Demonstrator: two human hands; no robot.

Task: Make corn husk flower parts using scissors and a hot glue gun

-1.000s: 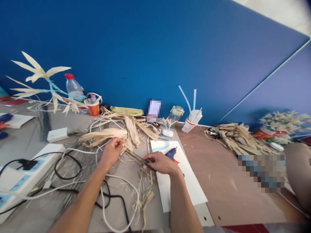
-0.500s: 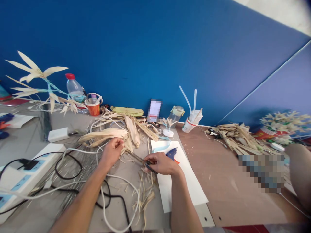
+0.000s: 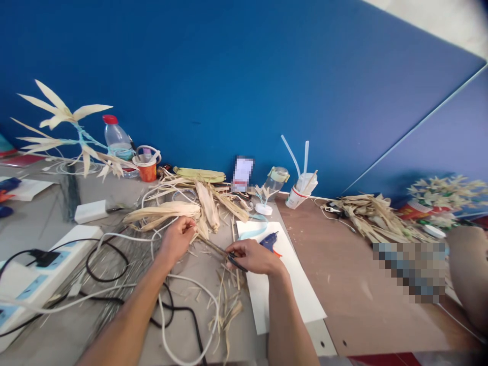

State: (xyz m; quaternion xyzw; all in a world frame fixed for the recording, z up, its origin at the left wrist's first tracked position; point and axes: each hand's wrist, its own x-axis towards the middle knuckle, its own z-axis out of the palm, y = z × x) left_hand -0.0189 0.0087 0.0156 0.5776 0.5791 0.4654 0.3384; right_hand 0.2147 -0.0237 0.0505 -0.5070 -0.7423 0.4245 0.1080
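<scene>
The grip of the right hand (image 3: 251,255) is closed around the black handles of a pair of dark, long-bladed scissors (image 3: 218,249), whose blades slant toward the left hand (image 3: 177,241). The left hand's fingertips are drawn together in a narrow pinch; what lies between them is too small to tell. In the head view, the scissors are held over the grey table (image 3: 244,340), between the two hands. Just beyond the left hand lies a heap of dry, pale-tan corn husks (image 3: 168,211), with a long yellow-green husk (image 3: 200,175) behind it. Beside the right hand, a blue glue gun with an orange trigger (image 3: 269,241) rests on a white sheet of paper (image 3: 301,300), near a light-blue ribbon (image 3: 254,227). A white power strip (image 3: 49,274) lies well to the left. At the right edge, another person's bare arm (image 3: 468,269) shows.
</scene>
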